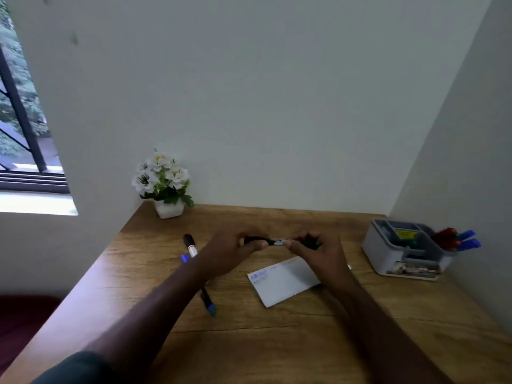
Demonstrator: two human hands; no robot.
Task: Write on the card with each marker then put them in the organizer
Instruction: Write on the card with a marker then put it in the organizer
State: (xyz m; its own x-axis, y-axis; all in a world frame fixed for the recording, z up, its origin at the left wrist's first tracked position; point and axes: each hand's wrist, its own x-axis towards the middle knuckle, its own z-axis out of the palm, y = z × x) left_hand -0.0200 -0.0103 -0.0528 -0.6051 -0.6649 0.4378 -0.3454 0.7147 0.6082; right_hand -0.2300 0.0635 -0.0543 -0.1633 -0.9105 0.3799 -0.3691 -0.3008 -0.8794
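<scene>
A black marker [278, 241] is held level above the wooden desk, between both hands. My left hand [231, 252] pinches its left end and my right hand [318, 254] grips its right end. Below them lies the white card [279, 282] with faint blue writing at its left corner. To the left, a black marker with a white band [190, 245] rests on the desk. A blue-tipped marker [208, 302] lies partly hidden under my left forearm. The grey organizer [388, 249] stands at the right with red and blue markers [457, 239] in its side cup.
A pot of white flowers [163, 184] sits at the desk's back left corner. Walls close in behind and on the right of the desk [249, 342]. A window is at the far left.
</scene>
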